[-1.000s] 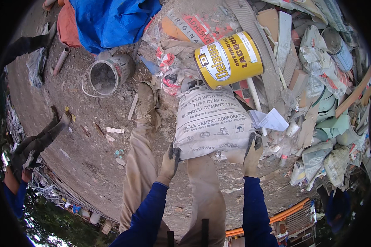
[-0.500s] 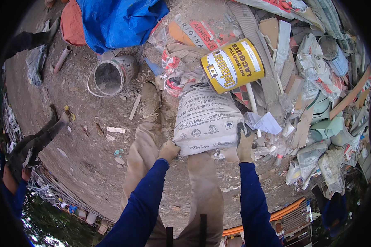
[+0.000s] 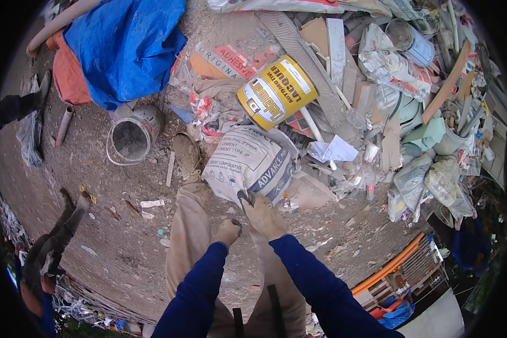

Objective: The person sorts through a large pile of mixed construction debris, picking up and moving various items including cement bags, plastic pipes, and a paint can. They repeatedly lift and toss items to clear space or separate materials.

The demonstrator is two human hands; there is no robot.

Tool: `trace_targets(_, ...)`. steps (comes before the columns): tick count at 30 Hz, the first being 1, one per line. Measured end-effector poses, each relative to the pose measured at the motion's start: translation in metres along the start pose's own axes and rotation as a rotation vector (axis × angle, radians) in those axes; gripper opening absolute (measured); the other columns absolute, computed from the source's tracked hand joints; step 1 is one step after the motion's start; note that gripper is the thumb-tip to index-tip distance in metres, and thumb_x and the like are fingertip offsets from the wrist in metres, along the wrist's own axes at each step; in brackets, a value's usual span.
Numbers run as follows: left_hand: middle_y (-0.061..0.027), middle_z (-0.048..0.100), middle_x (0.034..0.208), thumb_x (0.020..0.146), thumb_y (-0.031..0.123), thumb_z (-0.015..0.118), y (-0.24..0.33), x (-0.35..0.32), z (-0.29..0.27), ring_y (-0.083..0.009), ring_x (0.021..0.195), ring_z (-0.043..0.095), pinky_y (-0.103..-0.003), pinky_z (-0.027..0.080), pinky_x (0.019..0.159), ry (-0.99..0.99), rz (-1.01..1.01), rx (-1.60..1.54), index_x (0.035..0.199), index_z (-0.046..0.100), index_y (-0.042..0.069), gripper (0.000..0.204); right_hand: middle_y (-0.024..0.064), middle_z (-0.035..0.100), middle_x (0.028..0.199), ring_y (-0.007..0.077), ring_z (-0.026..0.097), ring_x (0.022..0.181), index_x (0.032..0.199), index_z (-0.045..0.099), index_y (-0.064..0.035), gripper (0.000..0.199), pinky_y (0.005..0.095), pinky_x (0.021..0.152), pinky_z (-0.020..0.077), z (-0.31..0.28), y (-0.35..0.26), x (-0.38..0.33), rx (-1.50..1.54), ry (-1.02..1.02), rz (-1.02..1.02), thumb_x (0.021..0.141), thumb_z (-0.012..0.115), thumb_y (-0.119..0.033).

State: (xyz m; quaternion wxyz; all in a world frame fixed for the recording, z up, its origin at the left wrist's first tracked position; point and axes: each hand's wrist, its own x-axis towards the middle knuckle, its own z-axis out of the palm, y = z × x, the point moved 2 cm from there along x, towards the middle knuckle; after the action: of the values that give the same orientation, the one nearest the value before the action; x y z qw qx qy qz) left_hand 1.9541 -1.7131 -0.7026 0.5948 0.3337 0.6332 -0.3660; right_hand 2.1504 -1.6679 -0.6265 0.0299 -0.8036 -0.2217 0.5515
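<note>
Yellow can [image 3: 277, 92] hides pt of bag's [image 3: 236, 164] top end. R hand [image 3: 265, 218] covers a bit of its near edge; R thumb/finger grip partly hidden. L hand [image 3: 228, 232] curled, can't tell if anything's in it. Bucket [image 3: 130, 139] contents unclear. Blue tarp [image 3: 127, 50] cut off at top; both sleeves [image 3: 200, 276] cut off at btm. Far-R person [image 3: 472, 245] dim, blurry.

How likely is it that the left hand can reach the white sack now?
Probably yes: the left hand is near the white sack, and nothing visible blocks the gap; the right hand holds its near edge.
</note>
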Motion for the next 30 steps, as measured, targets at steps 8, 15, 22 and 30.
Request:
trace_targets(8,-0.0240,0.039,0.157,0.079,0.042,0.082,0.172,-0.043,-0.096,-0.0424,0.140,0.043,-0.051,0.042,0.112,0.532,0.463,0.248,0.150,0.044,0.009,0.087,0.0257,0.070,0.104,0.0427,0.070,0.095,0.127,0.063,-0.0032,0.041,0.0511,0.081,0.0576,0.100,0.007,-0.013,-0.089,-0.042,-0.217,0.095,0.061,-0.028)
trace_targets(15,-0.0247,0.017,0.167,0.062,0.066,0.086,0.164,-0.051,-0.021,-0.0470,0.155,0.013,-0.055,0.028,0.123,0.456,0.535,0.797,0.164,0.023,0.016,0.131,0.0260,0.072,0.105,0.0383,0.070,0.103,0.116,0.067,0.0014,0.040,0.0481,0.088,0.0566,0.101,0.077,-0.039,-0.003,-0.360,-0.261,0.096,0.063,-0.033)
trace_targets(22,-0.0305,0.008,0.167,0.061,0.067,0.087,0.101,-0.046,0.024,-0.0525,0.154,0.006,-0.056,0.021,0.125,0.576,0.563,0.886,0.165,0.018,0.015,0.136,0.0217,0.069,0.120,0.0404,0.067,0.111,0.137,0.058,-0.0058,0.051,0.0466,0.097,0.0531,-0.016,0.219,0.001,0.365,0.317,0.412,0.096,0.067,-0.035)
trace_targets(30,-0.0333,0.004,0.166,0.067,0.066,0.084,0.049,-0.035,0.037,-0.0552,0.153,0.006,-0.057,0.018,0.124,0.571,0.606,0.863,0.166,0.008,0.013,0.135,0.0313,0.062,0.130,0.0433,0.063,0.120,0.135,0.054,0.0031,0.063,0.0478,0.104,0.0496,-0.063,0.143,0.132,-0.067,0.150,-0.041,0.092,0.070,-0.040)
